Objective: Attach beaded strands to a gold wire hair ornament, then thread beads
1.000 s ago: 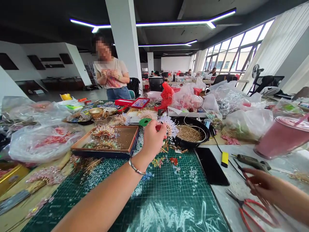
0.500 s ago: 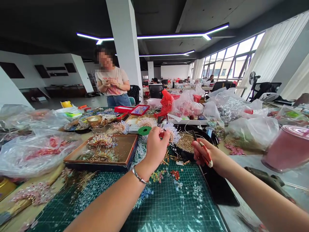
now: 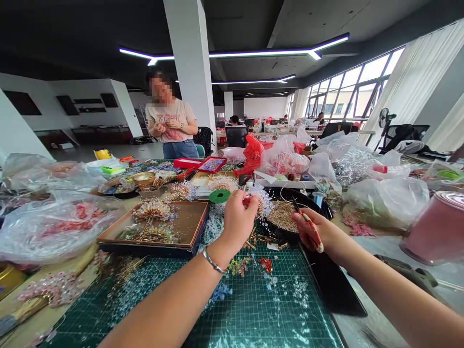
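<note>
My left hand (image 3: 239, 212), with a silver bangle at the wrist, pinches a beaded ornament (image 3: 261, 199) of pale lilac and clear beads on gold wire. Its fingertips partly hide the ornament's near side. To the right, my right hand (image 3: 324, 229) is closed round a pair of pliers (image 3: 312, 231) with red-orange handles, their dark tip pointing up and away. The pliers are apart from the ornament. Just behind and between my hands lies a black round tray (image 3: 288, 235) of gold-coloured pins (image 3: 281, 215). A green spool (image 3: 219, 195) stands left of my left hand.
A green cutting mat (image 3: 261, 309) bears scattered beads. At left is a shallow box (image 3: 192, 227) with beaded pieces; plastic bags (image 3: 386, 200) crowd both sides. A pink jar (image 3: 433, 227) stands far right. Across the table a co-worker (image 3: 172, 123) stands, hands together.
The view has shifted slightly. Both my hands keep their grips on the ornament and the pliers, nearly in place. The co-worker's hands have come down a little.
</note>
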The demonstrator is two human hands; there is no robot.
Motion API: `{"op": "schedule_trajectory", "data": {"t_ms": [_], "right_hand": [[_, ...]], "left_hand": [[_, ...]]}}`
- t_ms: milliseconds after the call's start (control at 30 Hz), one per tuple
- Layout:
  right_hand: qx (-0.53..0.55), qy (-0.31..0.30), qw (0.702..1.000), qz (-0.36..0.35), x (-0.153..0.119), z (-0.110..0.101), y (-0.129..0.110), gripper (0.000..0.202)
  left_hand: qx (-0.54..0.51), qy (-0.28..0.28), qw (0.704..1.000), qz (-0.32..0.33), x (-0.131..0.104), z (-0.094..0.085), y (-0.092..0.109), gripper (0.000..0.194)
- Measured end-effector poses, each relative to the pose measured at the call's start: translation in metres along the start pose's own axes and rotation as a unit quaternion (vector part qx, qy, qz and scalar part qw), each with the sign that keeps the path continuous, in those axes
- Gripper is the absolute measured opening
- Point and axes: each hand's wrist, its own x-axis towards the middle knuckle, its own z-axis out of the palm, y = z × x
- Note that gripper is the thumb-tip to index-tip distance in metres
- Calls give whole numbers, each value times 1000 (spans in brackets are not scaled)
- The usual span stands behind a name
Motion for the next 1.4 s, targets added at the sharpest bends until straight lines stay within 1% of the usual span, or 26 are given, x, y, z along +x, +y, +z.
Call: {"op": "schedule_trajectory", "data": {"t_ms": [267,500,700,833,1067,1233,1400], "right_hand": [[-2,-16,1000,-10,-4,-5,-3,47],[3,-11,1000,-5,-9,-8,-8,46],[31,-14,999,-5,-7,-13,-4,47],[36,-17,999,-5,-6,-13,-1,48],[30,-20,999,-12,-8,-12,-3,51],[28,-10,999,-15,-4,-12,3,53],[35,-15,999,-22,-1,-13,7,52]], "left_hand": [[-3,-1,1000,3,2,0,3,26],[11,0,1000,7,2,2,10,26],[13,-4,1000,10,1,1,14,26],[20,-4,1000,11,0,2,14,25],[29,-4,999,16,-1,4,12,25],[31,-5,999,17,0,5,11,24],[27,-6,999,16,0,5,10,25]]}}
